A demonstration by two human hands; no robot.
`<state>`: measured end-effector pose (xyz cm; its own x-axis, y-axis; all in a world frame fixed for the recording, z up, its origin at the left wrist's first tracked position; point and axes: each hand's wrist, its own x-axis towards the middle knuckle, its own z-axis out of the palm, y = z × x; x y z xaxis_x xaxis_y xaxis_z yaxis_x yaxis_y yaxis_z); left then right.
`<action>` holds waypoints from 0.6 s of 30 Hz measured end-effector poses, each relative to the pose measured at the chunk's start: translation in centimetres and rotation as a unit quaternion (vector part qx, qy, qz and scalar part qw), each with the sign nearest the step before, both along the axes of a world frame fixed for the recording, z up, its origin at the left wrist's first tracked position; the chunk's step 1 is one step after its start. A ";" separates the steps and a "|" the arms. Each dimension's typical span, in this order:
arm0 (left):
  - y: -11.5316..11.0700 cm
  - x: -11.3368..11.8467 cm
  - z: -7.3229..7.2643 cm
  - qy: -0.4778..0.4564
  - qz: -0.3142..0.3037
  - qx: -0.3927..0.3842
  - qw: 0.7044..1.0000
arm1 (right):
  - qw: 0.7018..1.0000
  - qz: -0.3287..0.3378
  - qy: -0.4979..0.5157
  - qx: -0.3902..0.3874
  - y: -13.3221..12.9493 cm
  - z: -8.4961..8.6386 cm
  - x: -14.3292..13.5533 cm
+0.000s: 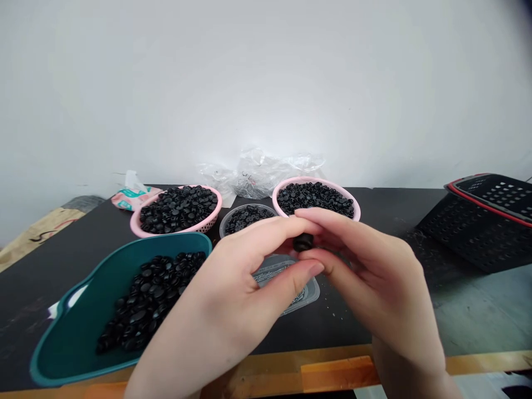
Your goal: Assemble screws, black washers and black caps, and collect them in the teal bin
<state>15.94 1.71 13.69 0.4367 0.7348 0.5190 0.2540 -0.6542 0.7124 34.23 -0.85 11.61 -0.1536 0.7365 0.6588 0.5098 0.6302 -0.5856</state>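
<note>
Both my hands meet in front of me around a small round black plastic piece (pixel 303 242). My left hand (pixel 243 302) is closed in a pinch, thumb below and fingers above the piece. From the other side my right hand (pixel 376 271) grips the same piece between thumb and fingers. The fingers cover part of it. Beneath the hands a clear plastic tray (pixel 312 292) holds thin metal pieces. A teal scoop-shaped basin (pixel 77 338) with many black round pieces stands left of my left hand.
Two pink baskets, left (pixel 136 224) and right (pixel 355 208), hold black pieces. Between them is a clear round tub (pixel 223 226) of black parts. Plastic bags (pixel 257 174) lie against the wall. A black perforated basket (pixel 461 227) stands right. Tape (pixel 336 374) covers the table's front edge.
</note>
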 end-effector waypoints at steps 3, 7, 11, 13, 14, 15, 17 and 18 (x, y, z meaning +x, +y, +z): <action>0.2 -0.8 0.8 0.018 -0.028 -0.007 0.999 | 0.998 0.035 0.055 -0.015 0.6 0.0 -0.1; 0.8 -3.0 1.3 0.055 0.049 0.051 0.996 | 0.991 0.077 0.098 -0.041 1.0 0.1 0.1; 1.8 -5.3 0.5 0.082 0.246 0.086 0.962 | 0.996 0.040 0.081 -0.026 1.4 -0.1 0.3; 2.1 -6.1 0.3 0.137 0.300 0.098 0.939 | 0.998 0.018 0.063 -0.014 1.8 -0.3 0.3; 2.1 -6.5 0.3 0.189 0.318 0.099 0.924 | 0.998 0.012 0.054 -0.012 2.1 -0.4 0.2; 2.0 -6.9 0.4 0.245 0.333 0.098 0.905 | 0.999 0.009 0.043 -0.012 2.5 -0.5 0.2; 1.8 -8.2 0.5 0.357 0.356 0.051 0.862 | 0.999 0.014 -0.010 -0.039 3.2 -0.6 0.2; 1.8 -9.0 0.5 0.384 0.365 0.016 0.848 | 0.995 0.027 -0.057 -0.071 3.6 -0.7 0.2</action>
<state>6.91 3.49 14.24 0.0894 0.9458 0.3123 0.9805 -0.1387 0.1392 34.44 2.75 10.95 -0.2635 0.8091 0.5253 0.5465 0.5739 -0.6099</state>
